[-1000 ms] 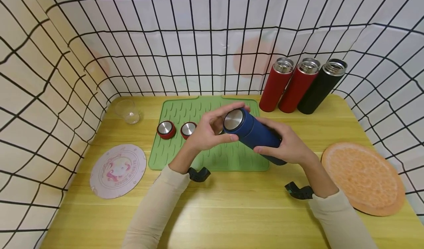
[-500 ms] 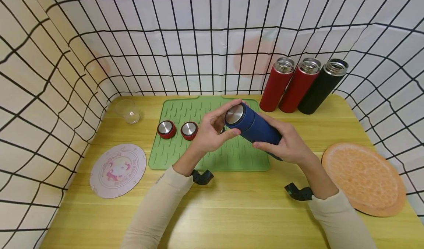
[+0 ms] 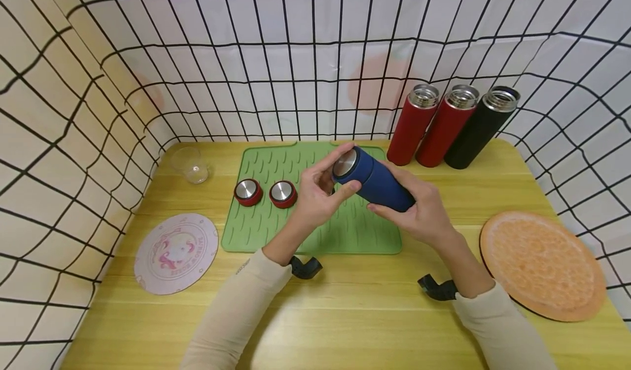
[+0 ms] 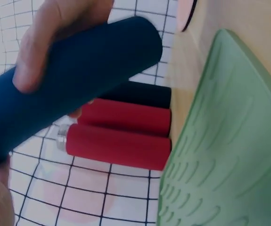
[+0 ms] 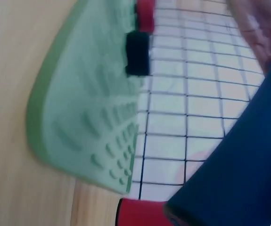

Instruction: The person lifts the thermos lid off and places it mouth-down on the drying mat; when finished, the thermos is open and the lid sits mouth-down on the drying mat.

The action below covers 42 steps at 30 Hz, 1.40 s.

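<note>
A blue thermos bottle (image 3: 389, 188) is held tilted in the air over the green mat, its steel-topped lid (image 3: 351, 163) on its upper left end. My left hand (image 3: 315, 197) grips the lid, thumb on the near side and fingers behind. Round the lower body curls my right hand (image 3: 428, 211), its thumb in front. The left wrist view shows the thermos body (image 4: 78, 75) slanting across, with the right hand's thumb (image 4: 31, 63) along it. In the right wrist view the body (image 5: 239, 165) fills the lower right, and the left hand (image 5: 260, 28) is at its far end.
On the green mat (image 3: 315, 238) lie two red lids (image 3: 248, 192) and a black lid (image 5: 138, 53). Two red bottles (image 3: 413, 123) and a black bottle (image 3: 480, 132), uncapped, stand back right. A clear cup (image 3: 194, 170), a pink round mat (image 3: 176, 254) and an orange round mat (image 3: 542, 266) flank them.
The thermos has risen slightly and turned, with its base swinging up toward the right palm. Both hands have shifted with it and keep their grip. The lids on the mat have stayed put.
</note>
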### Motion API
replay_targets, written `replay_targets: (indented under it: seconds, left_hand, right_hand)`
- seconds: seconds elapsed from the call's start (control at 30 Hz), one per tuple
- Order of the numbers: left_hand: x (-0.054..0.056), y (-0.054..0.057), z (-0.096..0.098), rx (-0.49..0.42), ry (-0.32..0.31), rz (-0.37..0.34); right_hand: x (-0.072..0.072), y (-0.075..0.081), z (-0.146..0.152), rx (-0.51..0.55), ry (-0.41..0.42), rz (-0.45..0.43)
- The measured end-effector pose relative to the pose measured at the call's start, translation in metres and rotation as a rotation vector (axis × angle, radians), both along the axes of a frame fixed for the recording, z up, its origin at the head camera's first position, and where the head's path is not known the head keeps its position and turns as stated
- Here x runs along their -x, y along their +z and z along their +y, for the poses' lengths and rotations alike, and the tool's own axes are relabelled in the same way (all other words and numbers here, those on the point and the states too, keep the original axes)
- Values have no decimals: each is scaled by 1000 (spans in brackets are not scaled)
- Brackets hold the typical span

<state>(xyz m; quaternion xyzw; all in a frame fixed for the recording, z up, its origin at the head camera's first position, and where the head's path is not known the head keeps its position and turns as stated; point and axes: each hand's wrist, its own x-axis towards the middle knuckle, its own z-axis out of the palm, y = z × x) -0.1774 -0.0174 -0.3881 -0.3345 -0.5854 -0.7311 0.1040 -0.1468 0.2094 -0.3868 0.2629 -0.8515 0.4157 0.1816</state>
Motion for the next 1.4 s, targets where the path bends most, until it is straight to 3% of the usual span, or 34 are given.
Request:
replay_targets:
  seconds: [0.1, 0.2, 0.3, 0.5, 0.63, 0.77, 0.97, 1.2, 1.3, 1.4]
  left_hand:
    - [0, 0, 5, -45, 39, -69]
    - [2, 1, 6, -82, 17, -124]
    - [5, 3, 1, -89, -100, -116]
    - [9, 13, -11, -16, -363, 48]
    - [9, 16, -16, 8, -473, 104]
    - [9, 17, -17, 18, -523, 110]
    - [7, 17, -16, 19, -455, 92]
    - [4, 14, -9, 13, -336, 91]
    - [1, 8, -4, -32, -241, 32]
    - [-1, 3, 3, -65, -103, -59]
  right_hand:
    - [1, -1, -1, -36, -51, 76]
    - [3, 2, 1, -56, -66, 98]
    - [2, 8, 7, -35, -26, 27]
    - [-5, 18, 19, 0, 87, -199]
    - [-8, 24, 24, -19, 159, -281]
    - [-8, 26, 28, -49, 218, -328]
    - [-7, 28, 33, -47, 271, -337]
    - [-5, 28, 32, -50, 242, -272]
    - [-5, 26, 31, -72, 174, -217]
    - [-4, 23, 30, -102, 90, -161]
